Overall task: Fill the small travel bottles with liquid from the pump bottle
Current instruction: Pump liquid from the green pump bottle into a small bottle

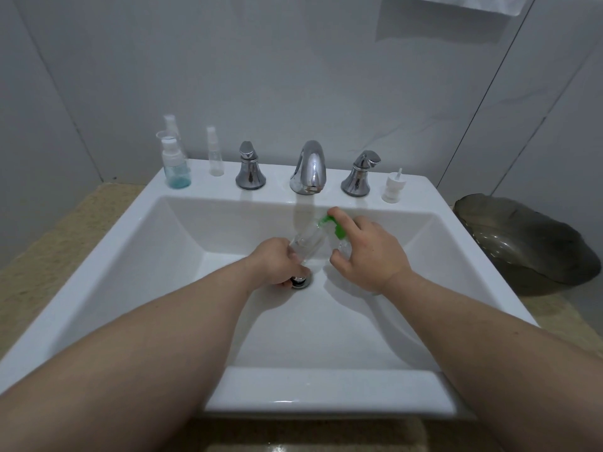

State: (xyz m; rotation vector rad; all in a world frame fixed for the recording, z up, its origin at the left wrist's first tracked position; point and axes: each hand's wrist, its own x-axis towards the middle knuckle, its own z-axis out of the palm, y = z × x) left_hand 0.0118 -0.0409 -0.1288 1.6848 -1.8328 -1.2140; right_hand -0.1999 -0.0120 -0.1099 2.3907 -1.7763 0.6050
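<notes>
Two grips over the sink point(228, 386); left grip point(277, 261) clamped on a tilted clear bottle point(306, 243), right grip point(370, 256) clamped on the pump bottle point(343, 250), forefinger point(341, 215) atop its green head point(337, 230); looks mid-fill; calls next for a press with spout held at the mouth; cannot tell fill level, nor whether spout meets mouth.

Clear travel btl point(305, 244) tilted over basin point(212, 230), mouth at green-head pump btl point(337, 230); spare btls point(176, 164) upright, back-left ledge point(277, 192).
</notes>
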